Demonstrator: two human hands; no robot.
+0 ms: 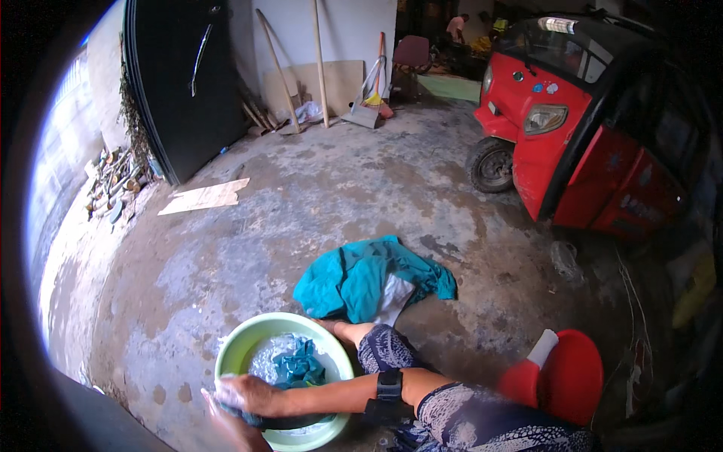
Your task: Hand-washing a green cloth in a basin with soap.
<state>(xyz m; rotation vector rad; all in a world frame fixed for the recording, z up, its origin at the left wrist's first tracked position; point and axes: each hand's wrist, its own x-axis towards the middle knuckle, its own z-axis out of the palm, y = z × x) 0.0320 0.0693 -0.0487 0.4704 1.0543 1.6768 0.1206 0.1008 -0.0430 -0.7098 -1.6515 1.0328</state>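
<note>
A pale green plastic basin stands on the floor before me, holding sudsy water and a wet teal cloth. Over its near-left rim my right hand grips a dark wet part of cloth. Suds whiten the fingers, and a black band circles that forearm. My left hand, blurred by motion, presses the same cloth from below, close against the right. Beyond the basin, a crumpled teal garment lies on the concrete with a white cloth against it.
A red three-wheeled vehicle is parked at right. A red plastic object sits beside my leg. Flat cardboard lies near the dark door. A dustpan and broom lean at the back wall. A person is far behind.
</note>
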